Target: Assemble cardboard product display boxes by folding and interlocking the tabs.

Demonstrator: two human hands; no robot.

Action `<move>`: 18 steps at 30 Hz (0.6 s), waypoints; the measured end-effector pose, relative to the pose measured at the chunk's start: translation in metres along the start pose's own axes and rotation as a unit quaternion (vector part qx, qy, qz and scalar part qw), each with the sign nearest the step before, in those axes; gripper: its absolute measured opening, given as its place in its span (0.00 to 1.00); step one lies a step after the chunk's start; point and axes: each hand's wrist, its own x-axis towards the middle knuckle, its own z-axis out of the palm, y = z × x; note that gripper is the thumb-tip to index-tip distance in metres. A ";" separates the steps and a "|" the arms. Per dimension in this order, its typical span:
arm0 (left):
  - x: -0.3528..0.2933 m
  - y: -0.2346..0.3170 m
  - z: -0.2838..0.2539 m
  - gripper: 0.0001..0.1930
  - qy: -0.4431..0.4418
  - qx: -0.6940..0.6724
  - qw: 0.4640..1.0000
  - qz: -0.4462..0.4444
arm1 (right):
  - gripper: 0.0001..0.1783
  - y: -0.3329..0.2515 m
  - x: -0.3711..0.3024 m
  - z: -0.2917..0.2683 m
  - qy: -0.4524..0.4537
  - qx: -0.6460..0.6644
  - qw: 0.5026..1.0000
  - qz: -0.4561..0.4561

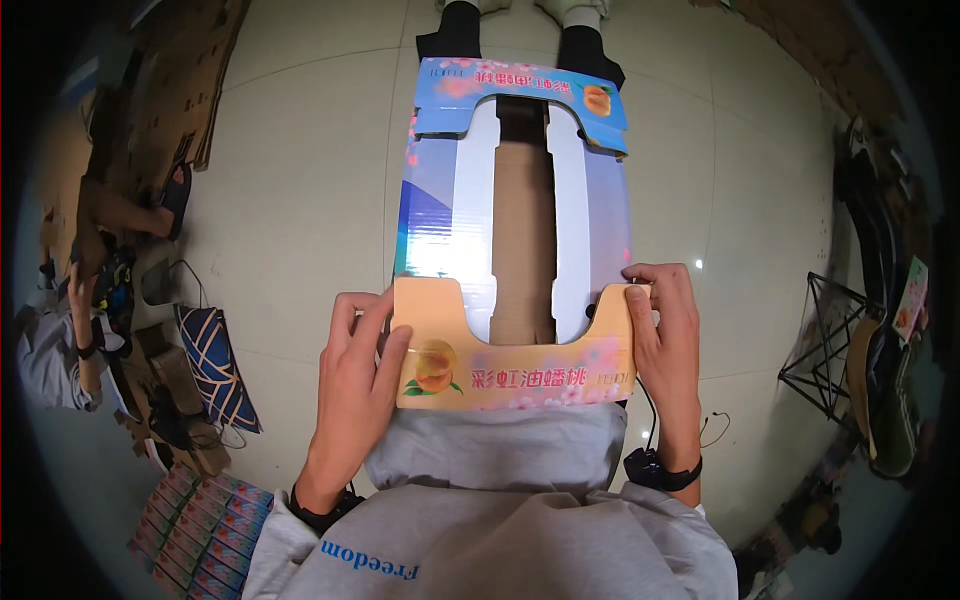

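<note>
your left hand (355, 365) clamps the near left corner of the printed cardboard box blank (515, 250), thumb on top beside the peach picture, fingers curled round the edge. your right hand (665, 330) pinches the near right corner the same way, thumb pressed on the flap, fingers wrapped round the outer edge. the blank lies flat across your lap and runs away from both grips toward your feet, its far flap (520, 95) already turned up.

judging from this, the near flap (515, 365) is the one being folded. keep both thumbs level on the crease so it bends straight, and press evenly on both sides (a lopsided push would likely skew the fold). the notched cutout sits between your grips, so keep your thumbs off its thin edges, which could tear.

outward of the right grip the tiled floor (740, 200) gives your elbow room; further out stands a black wire rack (825, 340). outward of the left grip lies a dark patterned bag (215, 365), with a stack of printed blanks (195, 530) nearer your body and another person (60, 340) sitting beyond, so swing that way sparingly.
</note>
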 end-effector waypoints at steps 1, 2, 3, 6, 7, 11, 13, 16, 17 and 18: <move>0.001 0.000 0.000 0.20 0.000 0.001 1.000 0.001 | 0.09 0.000 0.000 0.003 -0.003 -0.012 1.000 0.009; 0.003 0.001 0.001 0.20 -0.002 -0.002 1.000 -0.002 | 0.09 0.001 0.000 0.004 -0.007 -0.024 1.000 0.018; 0.005 0.001 0.001 0.20 0.002 0.002 1.000 0.000 | 0.09 0.001 0.000 0.005 -0.008 -0.024 1.000 0.017; 0.014 0.000 0.003 0.22 -0.001 0.001 1.000 0.005 | 0.08 0.004 0.002 0.009 -0.001 -0.038 0.999 0.004; 0.016 0.000 0.004 0.23 0.000 -0.017 1.000 -0.012 | 0.08 0.005 0.003 0.010 0.005 -0.038 0.999 -0.003; 0.031 -0.006 0.009 0.23 0.006 -0.055 0.998 -0.004 | 0.08 0.010 0.011 0.017 0.016 -0.005 1.000 0.009; 0.039 -0.012 0.012 0.20 0.000 -0.072 0.997 -0.039 | 0.09 0.012 0.013 0.020 0.006 0.005 0.999 0.032; 0.048 -0.024 0.018 0.16 0.002 -0.119 0.990 -0.071 | 0.10 0.015 0.012 0.023 -0.013 0.022 0.997 0.070; 0.048 -0.028 0.020 0.14 0.007 -0.146 0.987 -0.065 | 0.10 0.016 0.010 0.023 -0.016 0.029 0.996 0.085; 0.048 -0.031 0.022 0.14 0.010 -0.149 0.987 -0.066 | 0.10 0.017 0.010 0.024 -0.019 0.027 0.996 0.083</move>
